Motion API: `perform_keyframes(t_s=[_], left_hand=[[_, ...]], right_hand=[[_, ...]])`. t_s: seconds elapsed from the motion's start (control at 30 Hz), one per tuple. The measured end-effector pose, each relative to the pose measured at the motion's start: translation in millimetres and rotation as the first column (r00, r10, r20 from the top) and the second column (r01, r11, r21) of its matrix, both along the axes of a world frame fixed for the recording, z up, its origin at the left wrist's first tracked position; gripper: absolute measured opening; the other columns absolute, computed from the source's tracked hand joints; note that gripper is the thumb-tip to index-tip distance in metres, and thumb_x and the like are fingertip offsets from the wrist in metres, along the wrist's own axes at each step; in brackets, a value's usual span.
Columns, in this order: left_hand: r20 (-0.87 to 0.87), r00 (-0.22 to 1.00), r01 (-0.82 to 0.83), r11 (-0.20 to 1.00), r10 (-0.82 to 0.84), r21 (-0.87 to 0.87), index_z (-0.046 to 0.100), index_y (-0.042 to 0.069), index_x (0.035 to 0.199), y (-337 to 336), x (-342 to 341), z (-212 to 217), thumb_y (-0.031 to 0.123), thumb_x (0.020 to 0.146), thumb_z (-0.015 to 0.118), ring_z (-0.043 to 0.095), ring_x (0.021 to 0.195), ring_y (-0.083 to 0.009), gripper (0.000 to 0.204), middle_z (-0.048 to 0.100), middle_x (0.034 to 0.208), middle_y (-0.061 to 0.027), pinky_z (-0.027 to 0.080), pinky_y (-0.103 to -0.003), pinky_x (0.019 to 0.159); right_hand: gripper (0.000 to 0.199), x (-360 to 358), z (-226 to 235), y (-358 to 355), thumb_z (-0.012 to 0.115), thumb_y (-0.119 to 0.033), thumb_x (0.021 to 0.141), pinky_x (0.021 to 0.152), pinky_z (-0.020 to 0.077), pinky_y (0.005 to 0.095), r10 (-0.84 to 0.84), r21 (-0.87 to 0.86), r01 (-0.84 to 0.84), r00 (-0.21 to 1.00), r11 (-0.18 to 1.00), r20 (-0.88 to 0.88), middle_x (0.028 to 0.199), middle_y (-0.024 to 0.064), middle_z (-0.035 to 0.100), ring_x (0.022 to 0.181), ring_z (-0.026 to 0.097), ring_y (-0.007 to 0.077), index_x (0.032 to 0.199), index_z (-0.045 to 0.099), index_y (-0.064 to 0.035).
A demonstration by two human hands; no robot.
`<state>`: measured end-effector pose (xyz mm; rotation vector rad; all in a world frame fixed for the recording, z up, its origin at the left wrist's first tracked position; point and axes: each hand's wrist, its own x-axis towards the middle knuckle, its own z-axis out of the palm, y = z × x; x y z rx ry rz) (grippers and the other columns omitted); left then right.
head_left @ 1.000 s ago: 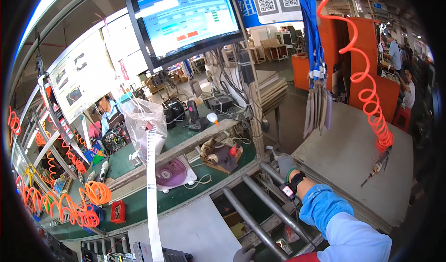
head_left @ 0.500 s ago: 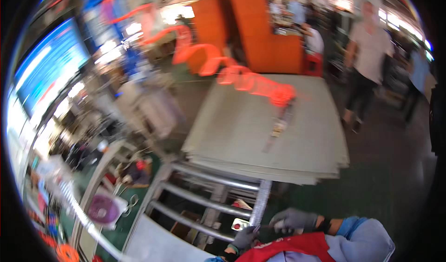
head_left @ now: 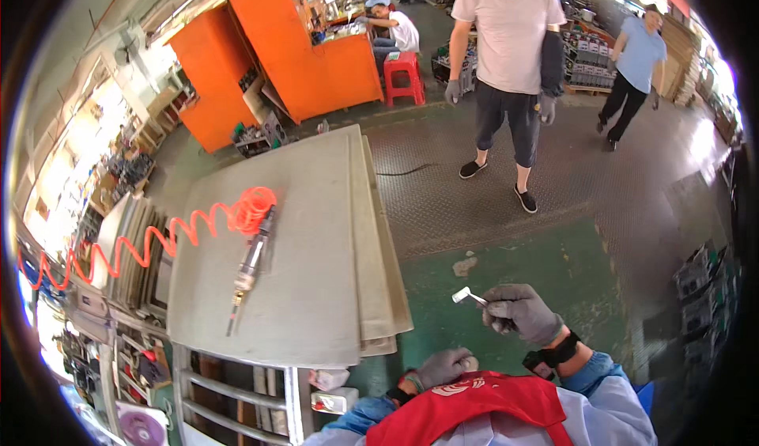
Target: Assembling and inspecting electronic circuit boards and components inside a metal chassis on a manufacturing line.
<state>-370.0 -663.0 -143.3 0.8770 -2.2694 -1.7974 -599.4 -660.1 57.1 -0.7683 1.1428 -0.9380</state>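
My right hand (head_left: 522, 313), in a grey glove, is raised in front of my body with its fingers closed around a thin dark stick with a small white block-like head (head_left: 461, 295). I cannot tell its exact kind. Closer to my body, my gloved left hand (head_left: 444, 368) is curled beside my red apron (head_left: 474, 402); whatever lies inside its fingers is hidden. An air screwdriver (head_left: 251, 258) with a long bit hangs from an orange coiled hose (head_left: 254, 209) to the left, away from both hands.
Stacked grey sheets (head_left: 308, 232) lie beyond a metal roller frame (head_left: 237, 394) at left. A person in a light shirt (head_left: 510, 31) stands ahead, another in blue (head_left: 639, 54) farther right. Orange cabinets (head_left: 316, 58) and a red stool (head_left: 404, 78) are behind.
My view has swung right, so the stack and screwdriver now appear farther left. My hands have moved apart; the right one is raised and the white-headed stick shows clearly.
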Motion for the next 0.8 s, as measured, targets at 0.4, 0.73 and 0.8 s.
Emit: perform_keyframes(t_s=[0.4, 0.73, 0.8], left_hand=[[0.056, 0.933, -0.36, 0.925, 0.356, 0.125, 0.064, 0.006, 0.109, -207, -150, -43, 0.029, 0.094, 0.059, 0.06, 0.076, -0.0248, 0.028, 0.064, 0.083, -0.0099, 0.049, -0.037, 0.073], [0.136, 0.826, -0.527, 0.835, 0.547, -0.156, 0.064, 0.002, 0.105, -457, -189, -9, 0.025, 0.091, 0.06, 0.067, 0.091, -0.0239, 0.027, 0.069, 0.091, -0.0101, 0.051, -0.042, 0.075], [0.178, 0.787, -0.584, 0.806, 0.591, -0.095, 0.064, 0.002, 0.105, -501, -187, 4, 0.027, 0.091, 0.061, 0.068, 0.088, -0.0244, 0.029, 0.069, 0.09, -0.01, 0.051, -0.041, 0.075]], right_hand=[[0.022, -118, -57, -222, 0.057, -0.009, 0.096, 0.055, 0.0455, 0.0235, 0.007, 0.077, -0.006, 1.0, 0.997, -0.011, 0.086, 0.0053, 0.067, 0.063, 0.06, 0.0098, 0.113, 0.065, 0.0029], [0.019, -263, -70, -403, 0.062, -0.017, 0.094, 0.05, 0.0449, 0.0251, -0.193, 0.124, 0.213, 0.969, 0.969, -0.153, 0.078, 0.0048, 0.065, 0.058, 0.058, 0.0112, 0.105, 0.065, -0.0013], [0.019, -273, -89, -437, 0.061, -0.017, 0.094, 0.05, 0.0453, 0.0257, -0.185, 0.157, 0.209, 0.97, 0.965, -0.157, 0.078, 0.0043, 0.065, 0.058, 0.058, 0.0113, 0.105, 0.065, -0.0016]])
